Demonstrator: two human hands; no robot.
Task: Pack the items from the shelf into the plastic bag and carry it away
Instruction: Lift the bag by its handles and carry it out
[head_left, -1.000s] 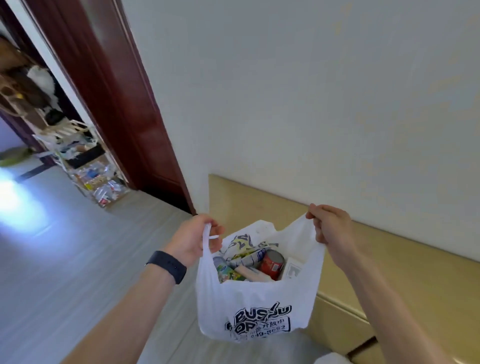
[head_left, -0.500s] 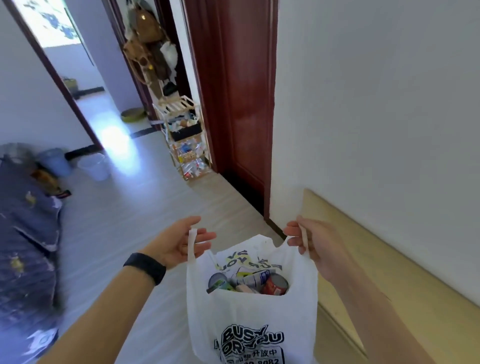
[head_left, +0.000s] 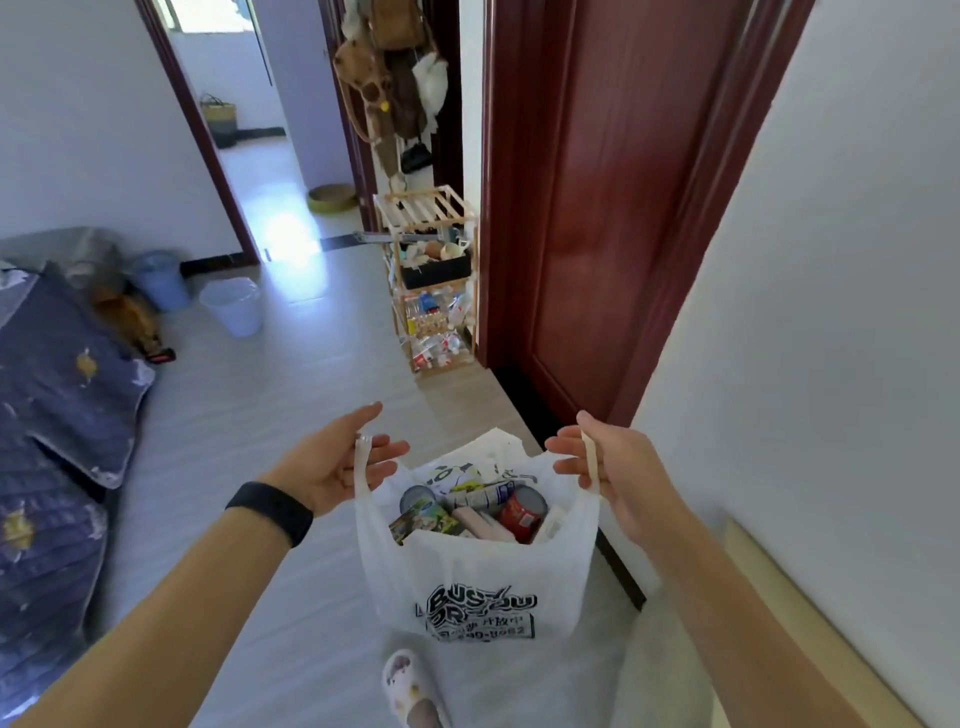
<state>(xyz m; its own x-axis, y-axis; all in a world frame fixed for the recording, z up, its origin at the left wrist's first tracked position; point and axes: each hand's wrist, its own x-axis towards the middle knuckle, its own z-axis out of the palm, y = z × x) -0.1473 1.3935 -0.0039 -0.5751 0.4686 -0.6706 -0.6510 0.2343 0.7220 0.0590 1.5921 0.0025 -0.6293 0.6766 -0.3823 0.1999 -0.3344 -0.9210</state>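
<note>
A white plastic bag (head_left: 483, 577) with black lettering hangs in front of me above the floor, mouth spread wide. Inside lie a red can (head_left: 522, 512), a blue-topped can (head_left: 417, 500), a green packet (head_left: 423, 521) and other wrapped items. My left hand (head_left: 337, 462) carries the left handle (head_left: 362, 457), which is looped over its nearly straight fingers. My right hand (head_left: 602, 462) bears the right handle (head_left: 590, 460) the same way, fingers stretched toward the left. A wooden shelf rack (head_left: 431, 275) with small bottles and packets stands far ahead beside the door.
A dark red door (head_left: 597, 208) and a white wall (head_left: 831, 312) are on my right. A bed with a blue quilt (head_left: 52, 415) fills the left. Two bins (head_left: 234, 306) stand by an open doorway (head_left: 249, 156). My slippered foot (head_left: 410, 686) is below the bag.
The view has swung left from the wall to the room and doorway. Both hands' fingers have straightened, so the handles hang over open fingers instead of being pinched.
</note>
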